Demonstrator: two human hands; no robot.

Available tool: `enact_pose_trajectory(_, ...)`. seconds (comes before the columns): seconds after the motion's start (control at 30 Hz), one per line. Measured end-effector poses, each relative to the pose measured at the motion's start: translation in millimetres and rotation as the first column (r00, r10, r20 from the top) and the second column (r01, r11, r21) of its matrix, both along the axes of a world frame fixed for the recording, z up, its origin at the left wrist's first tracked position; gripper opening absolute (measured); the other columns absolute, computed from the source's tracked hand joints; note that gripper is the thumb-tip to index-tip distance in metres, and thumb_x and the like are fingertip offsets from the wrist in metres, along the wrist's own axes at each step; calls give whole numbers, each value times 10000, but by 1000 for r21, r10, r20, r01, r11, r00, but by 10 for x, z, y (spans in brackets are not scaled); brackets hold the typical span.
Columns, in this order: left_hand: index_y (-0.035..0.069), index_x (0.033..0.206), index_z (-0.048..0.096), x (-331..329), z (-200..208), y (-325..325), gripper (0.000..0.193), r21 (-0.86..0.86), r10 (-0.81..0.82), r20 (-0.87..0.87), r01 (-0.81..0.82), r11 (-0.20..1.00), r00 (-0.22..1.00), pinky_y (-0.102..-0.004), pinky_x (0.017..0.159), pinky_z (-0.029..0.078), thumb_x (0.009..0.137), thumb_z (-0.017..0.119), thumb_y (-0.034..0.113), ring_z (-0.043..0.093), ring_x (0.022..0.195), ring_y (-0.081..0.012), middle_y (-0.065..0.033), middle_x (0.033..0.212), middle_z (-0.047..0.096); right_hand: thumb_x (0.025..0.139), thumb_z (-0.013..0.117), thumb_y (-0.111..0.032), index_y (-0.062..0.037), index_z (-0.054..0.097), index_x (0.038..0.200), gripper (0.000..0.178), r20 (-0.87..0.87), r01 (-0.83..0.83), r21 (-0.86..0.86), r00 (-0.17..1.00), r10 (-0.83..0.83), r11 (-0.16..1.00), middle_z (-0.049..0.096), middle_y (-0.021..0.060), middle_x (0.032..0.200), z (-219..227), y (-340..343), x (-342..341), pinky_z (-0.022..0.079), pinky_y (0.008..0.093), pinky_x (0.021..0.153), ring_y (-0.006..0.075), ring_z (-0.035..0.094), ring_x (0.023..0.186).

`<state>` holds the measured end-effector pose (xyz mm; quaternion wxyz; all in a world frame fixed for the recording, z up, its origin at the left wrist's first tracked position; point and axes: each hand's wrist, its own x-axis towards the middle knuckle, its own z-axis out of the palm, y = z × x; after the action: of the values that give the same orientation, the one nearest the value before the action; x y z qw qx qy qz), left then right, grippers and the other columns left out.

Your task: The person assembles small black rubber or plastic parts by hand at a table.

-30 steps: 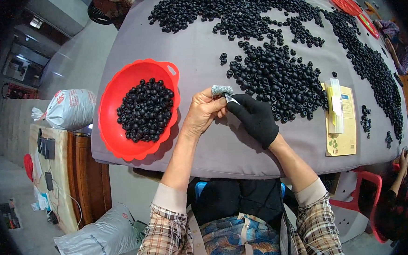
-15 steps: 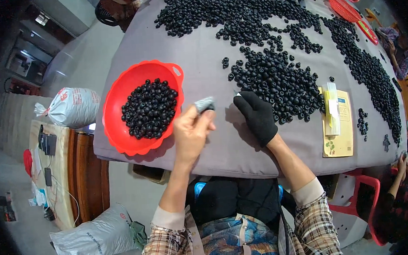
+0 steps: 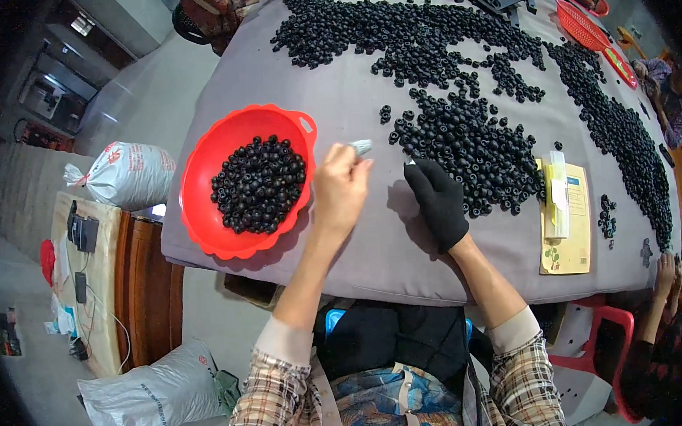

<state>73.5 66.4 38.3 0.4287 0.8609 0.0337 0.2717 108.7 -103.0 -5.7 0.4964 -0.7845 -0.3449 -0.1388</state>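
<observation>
My left hand (image 3: 342, 185), bare, is closed above the grey cloth between the red bowl and the black pile. A blurred whitish-grey wrap (image 3: 362, 146) shows at its fingertips; whatever the fingers hold is hidden. My right hand (image 3: 438, 203) wears a black glove and pinches a small tool with a pale, shiny tip (image 3: 410, 163), its kind unclear. Just beyond the glove lies a heap of small black ring-shaped pieces (image 3: 469, 139). The red scalloped bowl (image 3: 199, 210), left of my left hand, holds many similar black pieces (image 3: 257, 185).
The grey-covered table (image 3: 407, 275) carries more black pieces at the far side and right. A yellow booklet (image 3: 576, 230) lies right of the heap, a pale plastic box (image 3: 556, 200) on it. Red baskets (image 3: 579, 26) stand far right. Another person's hand (image 3: 665, 271) rests at the right edge.
My left hand has shifted slightly right and turned, so the dark piece seen at its fingertips no longer shows. The right hand keeps its pinch. The whole view has shifted slightly.
</observation>
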Motion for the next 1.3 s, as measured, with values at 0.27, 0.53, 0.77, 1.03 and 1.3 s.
enact_pose_trajectory(0.27,2,836,580,640,-285,-192,173,106,-34,-214,57,993,976,-425,671,433,704,647,91,551,763,-347,-154,824,542,757,576,-23,-66,567,1057,303,-262,23,33,965,-14,999,590,123,985,94,37,-28,500,339,691,292,606,813)
enact_pose_trajectory(0.53,-1,851,542,684,-366,-230,167,250,14,-118,16,968,993,-435,676,447,747,612,109,553,786,-366,-158,876,531,770,591,-55,-75,582,1036,267,-102,6,6,995,-6,1000,597,102,969,29,43,-11,502,313,701,274,614,787)
enact_pose_trajectory(0.77,8,885,548,372,-418,10,159,-791,-425,-42,230,568,904,-198,367,392,892,513,163,516,450,-90,-75,650,572,784,579,-58,-77,584,1035,251,-299,39,54,954,-21,998,598,87,980,128,59,-34,497,306,691,259,614,793)
enact_pose_trajectory(1.03,-1,954,565,211,-362,-138,146,-939,-606,81,265,220,792,-190,412,452,893,505,117,551,497,-100,-72,670,592,837,586,-173,-4,607,963,212,-262,109,125,962,-73,986,635,73,873,109,93,-9,450,248,694,106,575,786)
enact_pose_trajectory(1.3,-3,943,592,192,-368,-100,118,-934,-650,144,319,159,746,-182,422,468,852,561,64,559,526,-94,-69,697,599,804,598,-161,-55,598,1014,235,-460,175,61,879,-128,983,617,122,897,157,107,-18,482,316,667,236,614,772)
